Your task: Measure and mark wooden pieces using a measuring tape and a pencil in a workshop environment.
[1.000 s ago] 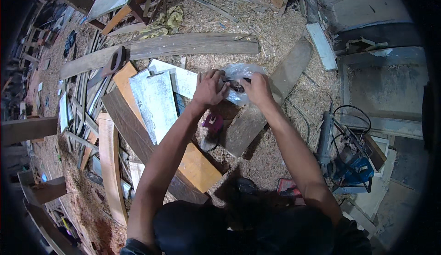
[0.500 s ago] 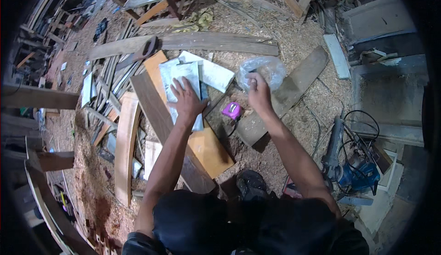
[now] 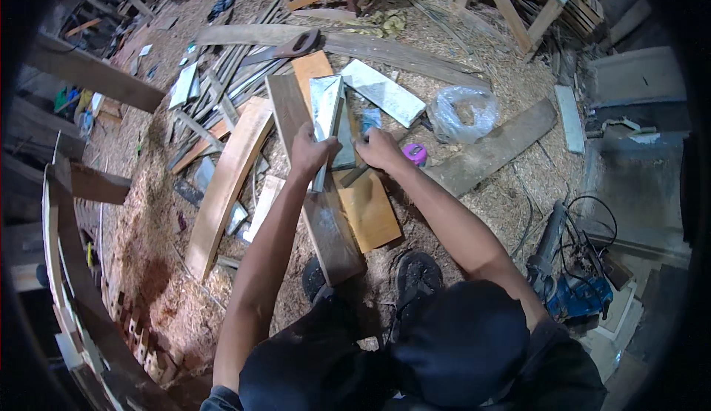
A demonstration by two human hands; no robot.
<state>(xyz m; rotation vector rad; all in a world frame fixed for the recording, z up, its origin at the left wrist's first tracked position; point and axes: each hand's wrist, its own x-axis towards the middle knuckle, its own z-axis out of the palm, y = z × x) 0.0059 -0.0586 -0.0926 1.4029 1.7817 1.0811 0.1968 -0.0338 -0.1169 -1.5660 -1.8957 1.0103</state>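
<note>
My left hand (image 3: 311, 152) is closed on a pale painted board (image 3: 329, 118), tipped up on its long edge. The board stands over a greyish board (image 3: 344, 148), a brown plank (image 3: 326, 222) and an orange-brown board (image 3: 370, 215). Just to the right, my right hand (image 3: 379, 149) is closed around a dark wooden handle (image 3: 354, 175). Its near end sticks out below the fingers; whatever it belongs to is mostly hidden by the hand. Close by on the right lies a purple tape measure (image 3: 415, 154), partly covered by my wrist.
A clear plastic bag (image 3: 465, 115) rests beside a weathered plank (image 3: 496, 148). Farther off lie a white board (image 3: 384, 91) and a handsaw (image 3: 285, 49) on a long plank. A blue power tool (image 3: 581, 289) with cords sits right. Sawdust and offcuts cover the floor.
My left hand, earlier flat on the pale board, now grips it and has tipped it on edge. My right hand has left the plastic bag and come down to the dark handle.
</note>
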